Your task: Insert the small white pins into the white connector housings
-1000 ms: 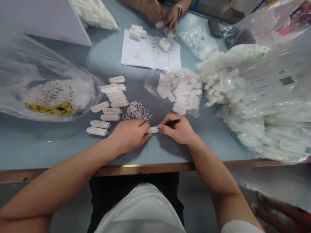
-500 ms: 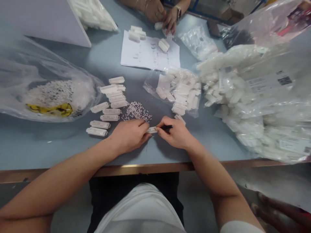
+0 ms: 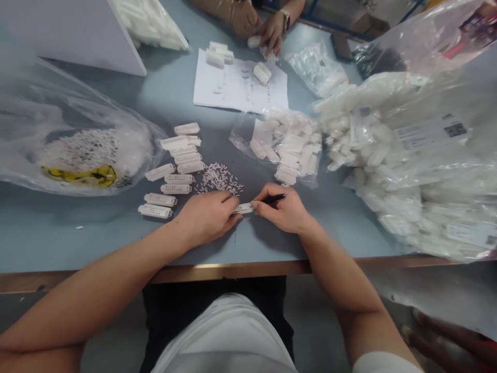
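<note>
My left hand [image 3: 212, 216] is closed around the left end of a white plastic strip with rows of small slots [image 3: 244, 208], just above the table surface. At the strip's right end is my right hand [image 3: 282, 208], its fingers pinched round a thin black pen-like tool [image 3: 275, 198]. The tool's tip is hidden by the fingers. A pile of tiny white pegs [image 3: 219, 177] lies right beyond my left hand. Several similar slotted white strips [image 3: 176, 188] are laid out to the left of the pile.
Left stands a clear bag of small white pieces [image 3: 83, 150]. An open bag of white parts [image 3: 297, 140] lies ahead, with large filled bags [image 3: 419, 155] to the right. Beyond a printed sheet [image 3: 233, 96], a co-worker's hands [image 3: 274, 32] handle white parts. The table edge [image 3: 233, 270] is near my body.
My right hand has shifted slightly right along the strip, and the black tool has tilted with it. More of the strip's right end shows. My left hand stays in place.
</note>
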The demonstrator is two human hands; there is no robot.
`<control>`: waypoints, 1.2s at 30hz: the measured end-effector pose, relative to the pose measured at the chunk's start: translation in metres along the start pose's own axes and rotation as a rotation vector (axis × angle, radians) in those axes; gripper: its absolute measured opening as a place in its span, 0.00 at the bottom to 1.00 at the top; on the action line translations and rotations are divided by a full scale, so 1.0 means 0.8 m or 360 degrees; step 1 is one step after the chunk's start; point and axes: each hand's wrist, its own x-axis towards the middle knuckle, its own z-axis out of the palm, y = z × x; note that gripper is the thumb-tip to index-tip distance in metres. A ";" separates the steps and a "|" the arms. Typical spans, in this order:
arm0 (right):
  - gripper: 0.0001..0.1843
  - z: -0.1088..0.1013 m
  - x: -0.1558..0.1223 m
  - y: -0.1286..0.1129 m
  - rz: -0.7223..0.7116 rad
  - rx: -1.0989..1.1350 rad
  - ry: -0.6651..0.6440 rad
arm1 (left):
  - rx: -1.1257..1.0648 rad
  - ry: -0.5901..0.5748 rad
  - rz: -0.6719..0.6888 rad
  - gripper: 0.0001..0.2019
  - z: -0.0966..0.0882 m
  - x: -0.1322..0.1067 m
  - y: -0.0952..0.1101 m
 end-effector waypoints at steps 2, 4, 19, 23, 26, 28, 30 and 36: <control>0.08 0.000 0.000 0.002 0.0065 0.0046 0.0017 | 0.0009 0.0006 -0.0001 0.13 0.000 0.000 0.000; 0.08 0.000 0.000 0.003 0.0094 0.0078 0.0022 | 0.0017 0.0008 -0.0001 0.13 -0.001 0.000 0.000; 0.07 0.006 0.001 0.002 0.0034 0.0018 0.0006 | 0.0004 0.0012 0.0003 0.12 -0.001 0.000 0.002; 0.06 0.006 0.001 -0.003 -0.0110 -0.0201 0.0003 | -0.0028 0.0030 0.0000 0.13 0.000 0.000 0.002; 0.07 0.004 0.000 -0.003 -0.0076 -0.0149 0.0011 | -0.0019 0.0033 -0.0004 0.14 0.001 0.000 0.001; 0.08 0.003 0.000 -0.001 -0.0021 -0.0047 0.0027 | 0.0013 0.0027 -0.0004 0.14 0.002 0.000 0.000; 0.08 0.002 0.000 0.001 -0.0004 0.0013 0.0028 | 0.0027 0.0028 -0.0007 0.14 0.002 0.000 0.000; 0.06 0.004 0.001 -0.001 -0.0071 -0.0085 0.0027 | 0.0009 0.0026 -0.0004 0.13 0.000 -0.001 0.001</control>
